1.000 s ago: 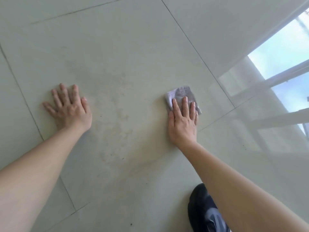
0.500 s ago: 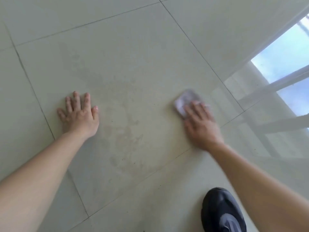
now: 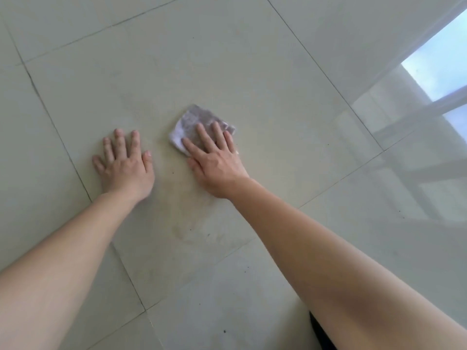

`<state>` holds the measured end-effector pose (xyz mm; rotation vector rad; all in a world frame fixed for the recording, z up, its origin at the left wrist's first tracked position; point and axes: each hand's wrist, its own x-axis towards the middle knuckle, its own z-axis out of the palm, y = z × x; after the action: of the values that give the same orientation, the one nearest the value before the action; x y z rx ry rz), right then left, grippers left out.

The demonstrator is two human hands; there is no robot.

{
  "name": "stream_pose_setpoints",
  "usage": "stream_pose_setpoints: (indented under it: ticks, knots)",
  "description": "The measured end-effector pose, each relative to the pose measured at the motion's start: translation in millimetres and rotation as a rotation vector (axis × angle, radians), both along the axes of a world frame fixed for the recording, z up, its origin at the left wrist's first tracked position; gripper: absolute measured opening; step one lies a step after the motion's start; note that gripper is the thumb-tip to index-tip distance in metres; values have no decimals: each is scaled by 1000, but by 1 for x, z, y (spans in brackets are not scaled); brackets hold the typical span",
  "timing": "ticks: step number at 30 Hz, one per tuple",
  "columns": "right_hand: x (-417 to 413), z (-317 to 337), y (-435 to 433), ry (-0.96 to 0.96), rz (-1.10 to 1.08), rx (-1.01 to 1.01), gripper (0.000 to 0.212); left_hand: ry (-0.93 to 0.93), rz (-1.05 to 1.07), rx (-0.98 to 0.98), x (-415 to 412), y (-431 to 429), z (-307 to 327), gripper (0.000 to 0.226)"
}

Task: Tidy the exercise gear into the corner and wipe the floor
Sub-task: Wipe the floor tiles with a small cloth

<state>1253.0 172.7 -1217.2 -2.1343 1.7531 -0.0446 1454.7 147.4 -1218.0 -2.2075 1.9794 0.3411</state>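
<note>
Fingers (image 3: 213, 137) of the right hand (image 3: 217, 165) lie spread flat on a small grey cloth (image 3: 192, 122), pressing it to the floor (image 3: 252, 72) near the middle of one tile; the left hand (image 3: 126, 168) rests open and empty just beside it. To wipe well, I'd keep the palm's weight even and overlap strokes across the dull smudges (image 3: 192, 231) nearer the body.

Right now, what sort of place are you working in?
Most likely an indoor room, though the walls are out of view. The floor is large glossy pale tiles with thin grout lines, and a bright window reflection shows in them. The right hand presses a cloth flat.
</note>
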Motion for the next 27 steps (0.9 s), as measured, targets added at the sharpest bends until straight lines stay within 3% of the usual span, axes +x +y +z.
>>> stream_pose_setpoints:
  ticks: [2,4,10,13,16,22,24,27]
  knots:
    - [-15,-2,-19,0,252,-25,49,7,-4,-10,0,0,0,58]
    - [-57,-9,-37,-19,204,-101,49,9,-4,-19,1,0,-1,58]
    - [-219,7,-43,119,-907,43,53,3,-16,-49,4,0,-2,57]
    - [-207,6,-63,136,-1131,134,56,5,-14,-59,5,-2,-2,56]
    - [-141,-5,-92,94,-914,50,57,-1,-30,-71,7,-2,-3,57]
    - [14,-2,-113,46,15,-25,53,-23,-12,-30,6,-2,-2,56]
    - [20,0,-118,52,231,-8,52,-24,-14,-21,5,-1,-1,60]
    - [-36,0,-146,22,403,-29,49,-29,1,36,3,-3,2,67]
